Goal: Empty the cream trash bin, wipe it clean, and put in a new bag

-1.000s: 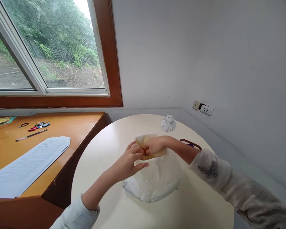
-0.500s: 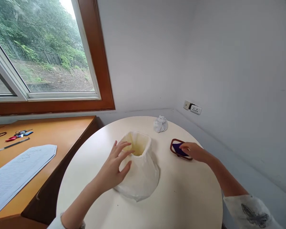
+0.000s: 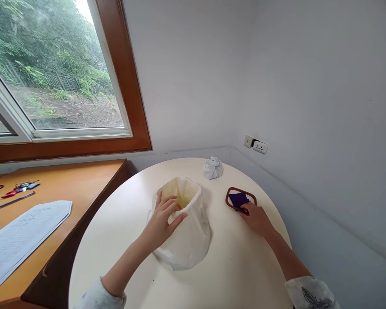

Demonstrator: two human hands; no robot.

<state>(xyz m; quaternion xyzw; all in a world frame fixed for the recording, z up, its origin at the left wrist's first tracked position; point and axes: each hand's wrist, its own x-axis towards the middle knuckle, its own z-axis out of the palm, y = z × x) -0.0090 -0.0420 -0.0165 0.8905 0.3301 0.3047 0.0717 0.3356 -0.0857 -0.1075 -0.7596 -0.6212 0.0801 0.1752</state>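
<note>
A bin lined with a white plastic bag stands on the round table, its yellowish inside showing through the mouth. My left hand is at the near left of the bin's rim. Its fingers are spread and curve over the opening, and the thumb is stretched out along the front. To the right lies a small rounded rectangular tray with a brown rim, holding a dark purple piece that looks like cloth. My right hand reaches over the tray's near right edge, fingertips pinched at the purple piece. Those fingertips are partly hidden.
A crumpled white plastic bag sits near the far edge of the round table. On the left, a wooden desk bears papers, a pen and keys. Walls and a socket stand behind.
My right hand has come nearer to me and now pinches at the purple piece from the tray's near side. My left hand has moved closer to the bin's rim. The view has shifted slightly.
</note>
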